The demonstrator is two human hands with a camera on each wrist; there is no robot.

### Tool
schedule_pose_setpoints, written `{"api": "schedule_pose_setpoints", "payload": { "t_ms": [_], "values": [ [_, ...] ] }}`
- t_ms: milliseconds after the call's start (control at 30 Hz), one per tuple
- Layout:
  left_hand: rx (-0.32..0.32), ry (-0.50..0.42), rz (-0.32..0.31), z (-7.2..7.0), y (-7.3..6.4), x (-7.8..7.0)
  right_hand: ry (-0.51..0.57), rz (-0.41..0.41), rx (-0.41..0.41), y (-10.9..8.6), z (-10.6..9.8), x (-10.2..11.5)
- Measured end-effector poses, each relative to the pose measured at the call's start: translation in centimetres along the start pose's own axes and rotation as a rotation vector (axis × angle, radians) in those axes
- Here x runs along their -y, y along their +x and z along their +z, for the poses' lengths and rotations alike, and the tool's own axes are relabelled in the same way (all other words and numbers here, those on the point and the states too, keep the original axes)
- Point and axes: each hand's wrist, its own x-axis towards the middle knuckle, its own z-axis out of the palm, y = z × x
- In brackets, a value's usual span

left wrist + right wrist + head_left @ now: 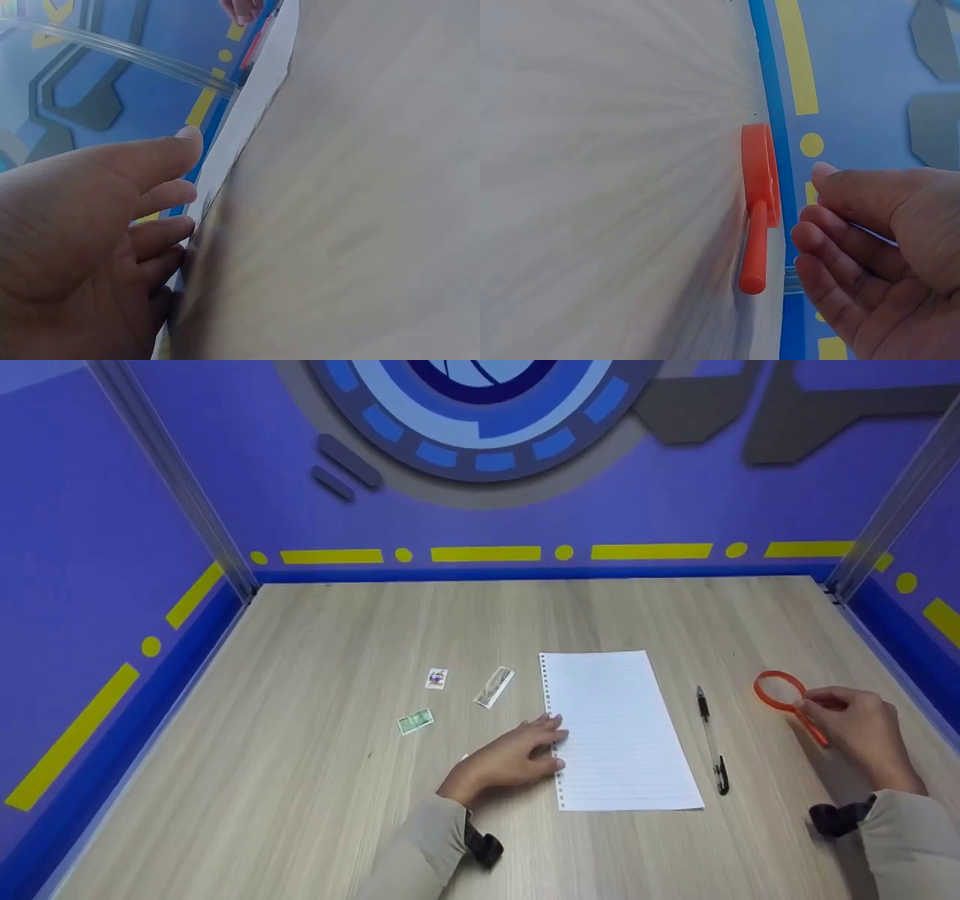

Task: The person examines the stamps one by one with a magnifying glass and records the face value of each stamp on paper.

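A lined loose-leaf sheet (619, 727) lies on the table, punched holes along its left edge. My left hand (514, 754) rests at that edge, fingertips over the holes, fingers relaxed. In the left wrist view the same hand (97, 232) is beside the thin edge of the sheet (262, 82). At the right lies an orange magnifying glass (814, 729). My right hand (862, 727) hovers over its handle. The right wrist view shows a gap between the right hand (877, 255), fingers loosely bent, and the magnifying glass (756, 247) on the table.
A black-capped clear pen (711, 742) lies between sheet and magnifying glass. Left of the sheet are a small purple stamp (436, 679), a green stamp (415, 721) and a long brownish stamp (494, 687). Blue panels (480, 532) wall the table's back and sides.
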Motion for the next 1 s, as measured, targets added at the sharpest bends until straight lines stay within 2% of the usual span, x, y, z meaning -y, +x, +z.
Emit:
{"api": "schedule_pose_setpoints", "payload": {
  "t_ms": [200, 333, 567, 667, 867, 1000],
  "values": [
    [0.025, -0.003, 0.012, 0.0, 0.0, 0.3, -0.004, -0.151, 0.027, 0.0, 0.0, 0.3],
    [0.035, 0.009, 0.014, -0.1, 0.0, 0.3, -0.024, -0.188, 0.030, 0.2, 0.4, 0.8],
    [0.033, -0.010, -0.004, -0.1, 0.1, 0.4, -0.073, -0.306, 0.002, 0.5, 1.6, 1.6],
    [0.031, -0.006, -0.006, 0.0, 0.2, 0.5, -0.073, -0.332, 0.036, 0.5, 2.0, 2.1],
    [0.031, -0.010, -0.002, 0.0, 0.2, 0.5, -0.063, -0.429, 0.050, 0.9, 2.7, 2.9],
    [0.029, -0.017, -0.006, 0.0, 0.2, 0.4, -0.072, -0.456, 0.087, 1.2, 3.2, 3.4]
  ]
}}
